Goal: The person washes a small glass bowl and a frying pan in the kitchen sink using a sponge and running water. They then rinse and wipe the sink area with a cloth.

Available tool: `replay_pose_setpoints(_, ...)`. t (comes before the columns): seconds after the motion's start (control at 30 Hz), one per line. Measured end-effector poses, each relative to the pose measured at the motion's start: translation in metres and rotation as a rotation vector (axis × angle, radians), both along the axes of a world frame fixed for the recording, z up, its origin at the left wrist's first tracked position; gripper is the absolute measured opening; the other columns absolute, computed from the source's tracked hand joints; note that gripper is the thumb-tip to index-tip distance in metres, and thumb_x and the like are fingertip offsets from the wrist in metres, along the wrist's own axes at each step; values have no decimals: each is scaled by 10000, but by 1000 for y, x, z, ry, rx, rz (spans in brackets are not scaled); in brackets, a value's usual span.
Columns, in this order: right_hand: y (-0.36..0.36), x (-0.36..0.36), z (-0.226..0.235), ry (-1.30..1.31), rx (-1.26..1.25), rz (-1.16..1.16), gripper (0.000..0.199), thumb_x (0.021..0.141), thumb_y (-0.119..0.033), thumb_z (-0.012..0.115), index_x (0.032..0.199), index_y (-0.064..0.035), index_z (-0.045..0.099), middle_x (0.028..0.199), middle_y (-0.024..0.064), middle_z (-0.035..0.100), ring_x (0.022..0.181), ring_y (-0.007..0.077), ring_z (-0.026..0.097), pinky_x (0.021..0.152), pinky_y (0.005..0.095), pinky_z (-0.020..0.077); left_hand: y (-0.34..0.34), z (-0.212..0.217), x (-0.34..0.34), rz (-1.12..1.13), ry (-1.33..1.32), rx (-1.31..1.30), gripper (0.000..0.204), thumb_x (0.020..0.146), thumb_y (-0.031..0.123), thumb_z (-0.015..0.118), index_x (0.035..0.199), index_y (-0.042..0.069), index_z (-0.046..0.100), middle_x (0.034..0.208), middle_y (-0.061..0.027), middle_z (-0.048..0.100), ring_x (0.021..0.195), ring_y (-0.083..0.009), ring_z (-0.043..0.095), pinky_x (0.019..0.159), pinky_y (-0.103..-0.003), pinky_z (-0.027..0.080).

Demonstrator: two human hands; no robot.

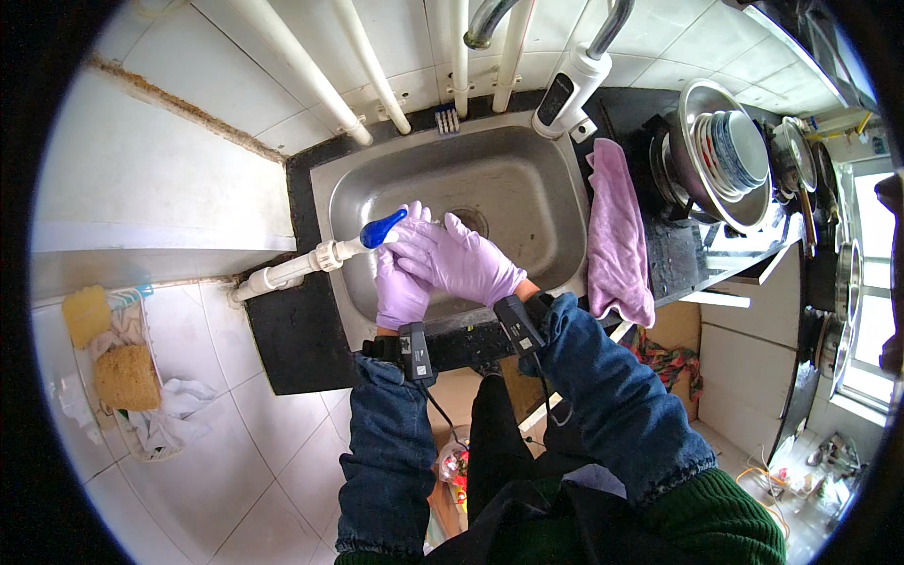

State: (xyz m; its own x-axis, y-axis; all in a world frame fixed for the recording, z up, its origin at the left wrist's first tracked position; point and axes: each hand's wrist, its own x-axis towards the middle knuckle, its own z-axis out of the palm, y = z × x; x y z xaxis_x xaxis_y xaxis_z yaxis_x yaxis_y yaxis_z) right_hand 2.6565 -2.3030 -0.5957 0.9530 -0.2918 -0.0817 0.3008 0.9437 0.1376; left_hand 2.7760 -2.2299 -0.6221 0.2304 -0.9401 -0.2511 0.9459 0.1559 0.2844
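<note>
Blue tap handle, at the end of a white pipe, juts over the left rim of the steel sink. Head view: both hands wear purple gloves; the left hand and right hand press together beside the handle, fingers curled about each other, grip holding no object. A pink cloth drapes over the dark bench; stacked bowls stand at right.

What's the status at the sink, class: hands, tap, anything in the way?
Left hand and right hand, gloved, together at blue tap handle. Grip unclear. Sink holds nothing visible; pink cloth on its rim.
</note>
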Motion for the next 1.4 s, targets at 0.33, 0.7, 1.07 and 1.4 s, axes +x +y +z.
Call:
replay_pose_setpoints(0.33,10,-9,-2,66,-71,-100,541,1040,-190,481,1535,-56,307,1560,106,382,1410,215,405,1180,377,334,-8,0,-11,30,-193,93,393,1039,398,494,1225,54,539,1183,-87,597,1147,-270,577,1058,-439,452)
replay_pose_setpoints(0.7,30,14,18,1187,-1583,-348,287,889,-47,644,1171,-41,697,1012,187,723,895,289,722,815,362,563,-6,-27,-2,-11,-283,360,248,1041,347,507,1084,118,592,999,-32,642,966,-166,626,900,-338,520)
replay_pose_setpoints(1.07,-10,51,65,1221,-2481,-662,255,676,-299,717,752,-63,659,753,98,637,760,288,622,675,396,511,0,-28,-1,-113,-396,434,527,861,435,613,1233,70,530,1195,-112,560,1166,-221,497,1053,-384,385)
replay_pose_setpoints(1.4,-1,65,66,1492,-2310,-292,218,685,-288,759,739,-77,747,740,118,684,755,334,665,671,424,508,18,10,-26,-105,-486,440,863,664,556,715,1307,41,461,1322,-129,466,1280,-211,375,1119,-394,276)
